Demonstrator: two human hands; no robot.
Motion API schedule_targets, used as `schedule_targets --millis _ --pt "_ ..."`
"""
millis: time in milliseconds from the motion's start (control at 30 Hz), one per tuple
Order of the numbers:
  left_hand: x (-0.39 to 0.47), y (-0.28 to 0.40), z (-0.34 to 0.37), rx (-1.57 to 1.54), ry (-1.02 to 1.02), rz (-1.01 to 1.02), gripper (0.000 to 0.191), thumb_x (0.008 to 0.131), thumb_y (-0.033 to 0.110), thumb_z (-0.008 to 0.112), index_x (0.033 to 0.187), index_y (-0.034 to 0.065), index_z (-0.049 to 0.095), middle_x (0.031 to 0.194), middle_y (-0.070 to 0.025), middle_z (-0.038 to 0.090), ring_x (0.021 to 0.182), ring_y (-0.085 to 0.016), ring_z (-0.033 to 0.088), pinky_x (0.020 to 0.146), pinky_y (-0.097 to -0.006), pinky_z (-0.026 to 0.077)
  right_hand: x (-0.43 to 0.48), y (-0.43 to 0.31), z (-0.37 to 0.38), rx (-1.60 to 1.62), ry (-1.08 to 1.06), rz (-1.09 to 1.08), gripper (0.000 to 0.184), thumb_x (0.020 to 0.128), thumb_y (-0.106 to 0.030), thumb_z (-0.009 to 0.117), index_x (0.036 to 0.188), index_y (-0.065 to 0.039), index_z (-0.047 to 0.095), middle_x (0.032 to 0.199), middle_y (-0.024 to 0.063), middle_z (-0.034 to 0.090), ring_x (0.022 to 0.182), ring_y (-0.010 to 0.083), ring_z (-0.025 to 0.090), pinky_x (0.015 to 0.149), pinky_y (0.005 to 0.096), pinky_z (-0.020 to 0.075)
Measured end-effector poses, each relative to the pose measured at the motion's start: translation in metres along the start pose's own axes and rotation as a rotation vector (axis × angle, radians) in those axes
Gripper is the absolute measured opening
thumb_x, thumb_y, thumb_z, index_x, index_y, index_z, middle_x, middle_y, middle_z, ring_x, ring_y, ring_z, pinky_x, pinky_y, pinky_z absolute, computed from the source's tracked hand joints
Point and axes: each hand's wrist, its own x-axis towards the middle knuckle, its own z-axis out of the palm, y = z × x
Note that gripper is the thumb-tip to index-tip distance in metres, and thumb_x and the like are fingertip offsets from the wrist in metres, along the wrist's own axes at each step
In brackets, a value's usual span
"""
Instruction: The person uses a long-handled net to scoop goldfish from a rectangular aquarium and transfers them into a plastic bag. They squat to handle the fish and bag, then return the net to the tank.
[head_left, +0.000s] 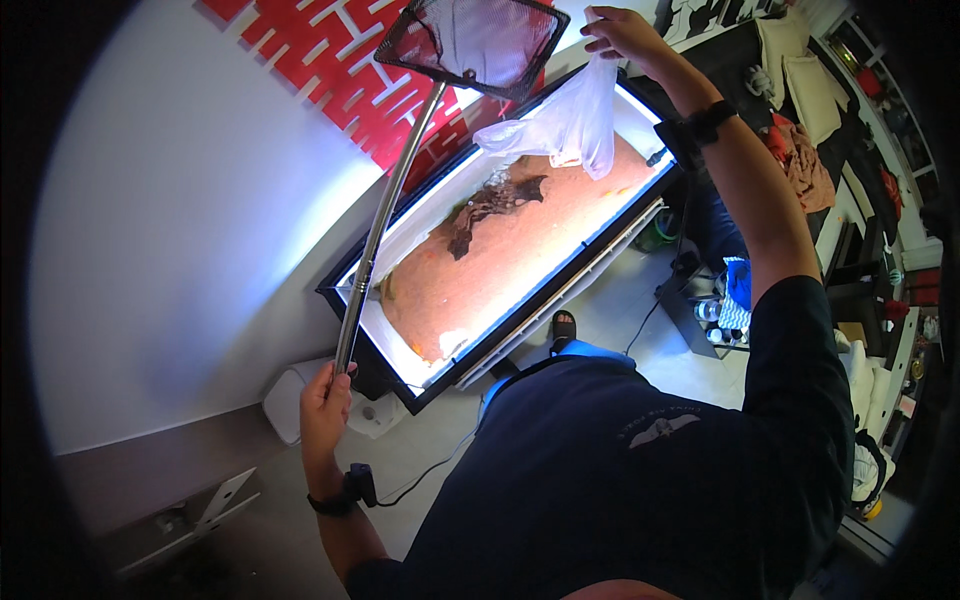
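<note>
My left hand (327, 405) grips the lower end of a metal telescopic pole (390, 191). At the pole's top a dark-framed mesh fish net (480, 41) is raised above the far edge of a lit fish tank (517, 337). My right hand (619, 34) holds up a thin whitish plastic bag (585, 112) by its top, over the tank's far right part. Something small and reddish shows at the bag's lower edge; I cannot tell what it is. In the tank lie reddish-brown gravel (420, 292) and a dark piece of driftwood (487, 210). Small orange fish (418, 349) show near the front left corner.
A white wall with a red panel (337, 82) rises behind the tank. A black rack with bottles (694, 322) stands right of it, beside a cable on the floor. Clothes (806, 169) and cushions (814, 97) lie on a dark sofa farther right. A white bin-like object (285, 401) stands at the left.
</note>
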Motion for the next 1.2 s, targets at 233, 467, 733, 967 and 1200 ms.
schedule_targets --millis 233,467,733,967,1200 --pt "-0.010 0.020 0.000 -0.072 -0.067 -0.050 0.027 0.102 0.025 0.052 0.115 0.0025 0.060 0.060 0.0074 0.042 0.045 -0.001 0.033 0.041 -0.0181 0.024 -0.010 0.000 0.015 -0.029 0.059 0.005 0.031 0.100 -0.014 0.052 0.129 -0.006 0.055 0.130 0.0178 0.061 0.114 0.0349 0.064 0.092 0.0452 0.0554" --pt "-0.014 0.007 0.018 -0.085 -0.124 -0.034 0.030 0.103 0.027 0.051 0.115 0.0004 0.060 0.057 0.0065 0.041 0.043 -0.001 0.033 0.039 -0.0183 0.024 -0.013 0.003 0.008 0.012 0.019 0.004 0.036 0.103 -0.020 0.047 0.137 -0.007 0.049 0.134 0.0177 0.059 0.115 0.0335 0.064 0.094 0.0456 0.0546" --pt "-0.007 -0.034 0.038 -0.034 -0.088 -0.048 0.027 0.100 0.026 0.058 0.110 0.0016 0.061 0.060 0.0083 0.041 0.048 -0.001 0.035 0.044 -0.0190 0.026 -0.024 -0.003 0.006 0.020 0.014 0.002 0.035 0.105 -0.016 0.044 0.138 -0.007 0.048 0.133 0.0175 0.059 0.115 0.0344 0.064 0.096 0.0463 0.0528" --pt "-0.004 -0.049 0.041 0.315 0.041 0.151 0.022 0.095 0.022 0.064 0.105 0.0020 0.064 0.061 0.0014 0.047 0.054 -0.007 0.040 0.051 -0.0252 0.032 -0.020 -0.005 0.009 -0.094 -0.005 -0.023 0.032 0.103 -0.010 0.046 0.134 -0.008 0.053 0.131 0.0184 0.060 0.112 0.0369 0.065 0.094 0.0493 0.0537" --pt "-0.011 -0.033 0.040 0.493 0.118 0.203 0.025 0.090 0.021 0.069 0.106 0.0024 0.065 0.060 -0.0046 0.047 0.055 -0.010 0.043 0.051 -0.0287 0.035 -0.018 -0.006 0.008 -0.119 0.032 -0.039 0.036 0.103 -0.022 0.048 0.136 -0.010 0.053 0.129 0.0192 0.061 0.109 0.0368 0.066 0.091 0.0488 0.0550"
